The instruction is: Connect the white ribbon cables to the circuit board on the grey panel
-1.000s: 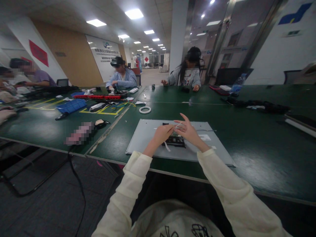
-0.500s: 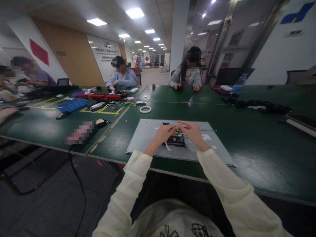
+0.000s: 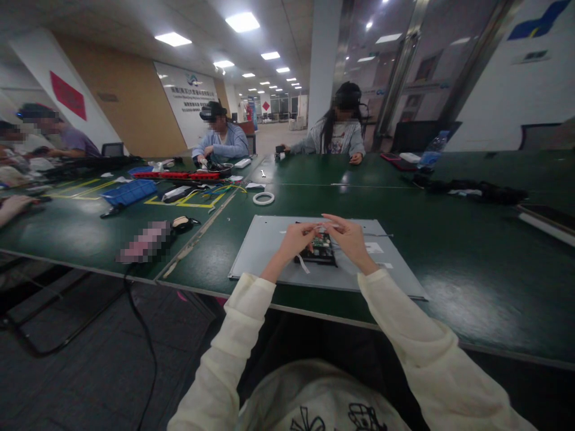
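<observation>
A black-framed device with an exposed green circuit board (image 3: 321,242) lies on a flat grey panel (image 3: 256,251). My left hand (image 3: 296,239) is at its left side and my right hand (image 3: 349,239) at its right. Both sets of fingertips meet just above the board's far edge, thumbs and forefingers pinched together. Whatever sits between them is too small to make out. A white strip (image 3: 304,264) sticks out from the device's near left corner. White labels (image 3: 372,247) are on the panel beside my right hand.
A white ring (image 3: 263,199) and a small wrench (image 3: 263,173) lie beyond the panel. Left are a blue bin (image 3: 128,193), coloured wires (image 3: 222,190) and a pink object (image 3: 146,242). Two people sit across the green table (image 3: 449,239); a bottle (image 3: 435,149) stands at right.
My fingers have shifted slightly over the board, and more of it shows between my hands. Across the table, a person's arm has reached out to a small dark object.
</observation>
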A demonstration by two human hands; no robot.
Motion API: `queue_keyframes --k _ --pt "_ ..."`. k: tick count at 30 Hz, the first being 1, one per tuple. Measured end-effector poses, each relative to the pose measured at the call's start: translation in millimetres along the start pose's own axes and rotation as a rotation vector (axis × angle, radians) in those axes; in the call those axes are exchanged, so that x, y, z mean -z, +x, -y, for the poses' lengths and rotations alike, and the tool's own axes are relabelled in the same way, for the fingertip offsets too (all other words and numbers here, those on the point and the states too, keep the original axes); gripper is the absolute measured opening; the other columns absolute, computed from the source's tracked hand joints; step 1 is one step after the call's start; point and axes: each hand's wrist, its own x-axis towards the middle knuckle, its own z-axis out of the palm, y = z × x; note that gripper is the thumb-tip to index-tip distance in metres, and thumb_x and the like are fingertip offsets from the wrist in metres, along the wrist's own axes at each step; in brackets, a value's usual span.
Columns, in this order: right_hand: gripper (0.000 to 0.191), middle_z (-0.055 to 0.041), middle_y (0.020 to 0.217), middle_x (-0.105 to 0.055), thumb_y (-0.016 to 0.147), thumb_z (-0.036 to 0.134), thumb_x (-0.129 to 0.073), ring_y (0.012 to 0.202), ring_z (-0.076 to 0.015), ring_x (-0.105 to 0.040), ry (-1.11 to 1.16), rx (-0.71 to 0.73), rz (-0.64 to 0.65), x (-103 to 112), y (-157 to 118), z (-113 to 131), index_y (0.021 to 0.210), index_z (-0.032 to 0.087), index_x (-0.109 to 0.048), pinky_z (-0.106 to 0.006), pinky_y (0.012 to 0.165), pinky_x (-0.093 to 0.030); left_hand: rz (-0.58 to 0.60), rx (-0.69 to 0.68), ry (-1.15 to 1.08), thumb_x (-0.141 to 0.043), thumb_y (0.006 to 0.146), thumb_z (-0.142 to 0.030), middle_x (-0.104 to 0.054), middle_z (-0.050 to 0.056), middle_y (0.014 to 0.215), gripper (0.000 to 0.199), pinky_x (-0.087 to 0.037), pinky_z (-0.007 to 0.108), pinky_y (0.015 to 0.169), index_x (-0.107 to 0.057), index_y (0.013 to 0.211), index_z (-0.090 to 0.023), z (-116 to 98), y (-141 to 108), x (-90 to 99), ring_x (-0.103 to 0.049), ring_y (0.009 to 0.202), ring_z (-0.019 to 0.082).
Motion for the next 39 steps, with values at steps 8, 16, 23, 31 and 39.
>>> queue_keyframes --k 8,16,23,31,39 --pt "0.044 -0.0075 0.094 -0.07 0.081 0.039 -0.054 0.083 -0.0195 -0.066 0.085 -0.013 -0.024 0.7 1.3 -4.0 0.119 0.017 -0.058 -0.033 0.073 -0.055 -0.056 0.063 -0.032 -0.05 0.083 -0.026 -0.07 0.006 0.089 0.035 -0.043 0.019 0.043 -0.06 0.115 -0.016 0.6 0.5 3.0 -0.062 0.049 0.011" --pt "0.045 -0.0083 0.101 -0.068 0.081 0.046 -0.054 0.091 -0.02 -0.065 0.218 -0.055 -0.099 5.8 5.3 -12.3 0.116 0.019 -0.06 -0.036 0.08 -0.055 -0.063 0.079 0.013 -0.052 0.082 -0.036 -0.071 0.004 0.082 0.028 -0.044 0.018 0.047 -0.068 0.086 -0.014 -0.7 0.4 4.6 -0.065 0.056 0.013" --pt "0.05 -0.0089 0.1 -0.068 0.079 0.047 -0.055 0.089 -0.0205 -0.065 0.224 -0.076 -0.125 3.5 6.7 -19.0 0.12 0.018 -0.058 -0.035 0.076 -0.057 -0.026 0.05 0.016 -0.04 0.088 -0.038 -0.071 0.004 0.077 0.037 -0.044 0.019 0.048 -0.067 0.088 -0.012 -4.8 -1.4 5.5 -0.062 0.048 0.01" --pt "0.066 -0.0101 0.107 -0.066 0.081 0.048 -0.052 0.091 -0.0189 -0.065 0.183 -0.087 -0.145 -0.3 5.9 -18.6 0.139 0.02 -0.035 -0.033 0.077 -0.055 0.028 0.068 0.007 -0.041 0.088 -0.039 -0.071 0.006 0.077 0.037 -0.038 0.015 0.041 -0.065 0.09 -0.011 -5.5 -1.3 3.5 -0.061 0.047 0.009" --pt "0.071 -0.0111 0.13 -0.051 0.083 0.052 -0.047 0.092 -0.0183 -0.064 0.215 -0.102 -0.156 -3.6 3.7 -21.9 0.143 0.028 -0.019 -0.03 0.072 -0.056 0.049 0.063 -0.034 -0.042 0.088 -0.04 -0.071 0.008 0.079 0.037 -0.036 0.015 0.039 -0.064 0.093 -0.011 -1.8 -1.6 2.6 -0.061 0.047 0.009"
